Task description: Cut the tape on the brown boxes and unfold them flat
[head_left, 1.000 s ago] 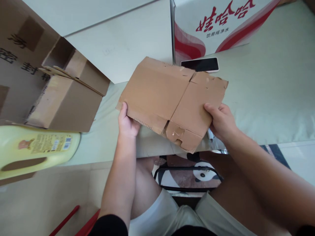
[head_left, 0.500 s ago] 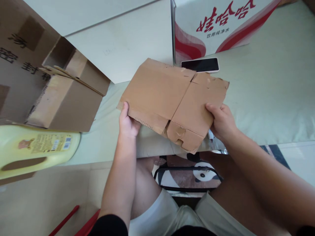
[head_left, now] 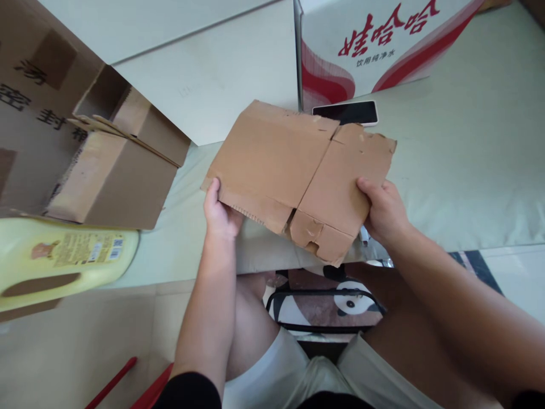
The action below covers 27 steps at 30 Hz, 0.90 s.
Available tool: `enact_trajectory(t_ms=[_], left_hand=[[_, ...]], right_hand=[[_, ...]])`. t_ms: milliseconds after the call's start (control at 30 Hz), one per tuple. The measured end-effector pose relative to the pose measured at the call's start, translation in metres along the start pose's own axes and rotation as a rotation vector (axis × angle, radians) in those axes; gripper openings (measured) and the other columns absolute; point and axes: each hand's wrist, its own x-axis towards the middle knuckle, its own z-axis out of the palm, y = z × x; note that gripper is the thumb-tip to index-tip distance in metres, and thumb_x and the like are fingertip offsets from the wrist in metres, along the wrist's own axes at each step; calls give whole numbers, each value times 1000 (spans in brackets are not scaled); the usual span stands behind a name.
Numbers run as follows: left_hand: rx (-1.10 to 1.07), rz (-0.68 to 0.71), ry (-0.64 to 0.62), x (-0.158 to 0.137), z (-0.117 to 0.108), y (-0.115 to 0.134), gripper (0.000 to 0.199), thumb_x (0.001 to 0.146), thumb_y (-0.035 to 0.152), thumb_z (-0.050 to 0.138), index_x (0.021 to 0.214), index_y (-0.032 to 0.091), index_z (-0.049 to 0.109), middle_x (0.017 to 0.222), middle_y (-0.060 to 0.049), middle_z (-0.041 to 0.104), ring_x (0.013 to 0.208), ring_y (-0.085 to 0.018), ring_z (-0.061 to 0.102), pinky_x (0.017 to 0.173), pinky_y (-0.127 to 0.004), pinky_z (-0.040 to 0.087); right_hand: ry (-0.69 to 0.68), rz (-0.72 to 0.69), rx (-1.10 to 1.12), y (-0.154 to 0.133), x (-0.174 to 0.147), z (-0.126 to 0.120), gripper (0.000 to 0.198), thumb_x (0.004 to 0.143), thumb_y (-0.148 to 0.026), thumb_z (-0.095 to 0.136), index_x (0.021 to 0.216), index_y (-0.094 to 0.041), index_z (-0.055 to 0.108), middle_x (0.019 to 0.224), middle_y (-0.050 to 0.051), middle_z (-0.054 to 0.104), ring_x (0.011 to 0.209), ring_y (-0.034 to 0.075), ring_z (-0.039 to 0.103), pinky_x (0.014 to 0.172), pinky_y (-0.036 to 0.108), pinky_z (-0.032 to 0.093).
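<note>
Between my two hands is a flattened piece of brown cardboard [head_left: 276,153], tilted, with a crease running across it and torn, ragged edges. My left hand [head_left: 221,210] grips its lower left corner, thumb on top and fingers underneath. At the right side my right hand [head_left: 385,210] pinches the edge, thumb on the upper face; its other fingers are partly hidden behind the board. A slot and a cut-out notch show along the cardboard's near edge. Beyond its far edge lies a phone [head_left: 347,112], partly covered by the cardboard.
A white and red carton [head_left: 370,62] stands behind the phone, beside a white panel [head_left: 230,79]. To the left are a large brown box [head_left: 131,176] and a yellow jug [head_left: 97,250]. Everything rests on a pale green surface [head_left: 468,170]; below is a panda-patterned item [head_left: 306,309].
Both hands keep their hold on the cardboard. Hardly anything differs beyond a very slight shift of the view.
</note>
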Motion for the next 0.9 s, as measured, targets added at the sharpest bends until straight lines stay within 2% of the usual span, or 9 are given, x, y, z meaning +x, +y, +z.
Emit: enact_trajectory(t_ms=[233, 533, 767, 900], left_hand=[[-14, 73, -25, -4, 6, 2, 35, 78, 47, 67, 103, 22, 70, 118, -8, 76, 134, -33, 61, 112, -43, 51], [-48, -18, 3, -2, 4, 2, 42, 73, 47, 73, 104, 20, 69, 118, -11, 76, 133, -34, 60, 113, -45, 50], [-53, 17, 34, -1, 6, -1, 37, 78, 50, 71, 101, 21, 70, 109, -8, 76, 126, -33, 65, 108, -42, 54], [-51, -14, 31, 0, 3, -2, 39, 77, 50, 73, 103, 21, 70, 109, -9, 76, 125, -33, 65, 107, -43, 54]], right_hand=[[3, 11, 7, 0, 0, 0, 32, 68, -47, 79, 90, -27, 69, 92, 4, 78, 96, 31, 75, 83, 48, 63], [12, 23, 14, 0, 0, 0, 31, 67, -46, 79, 89, -26, 69, 95, 3, 80, 100, 32, 76, 90, 49, 63], [-9, 17, 2, 0, -1, -2, 29, 70, -47, 77, 89, -27, 68, 101, 5, 80, 114, 35, 72, 94, 52, 62], [-11, 20, -6, -1, -2, -1, 28, 71, -47, 76, 90, -28, 67, 102, 5, 80, 115, 34, 72, 95, 52, 62]])
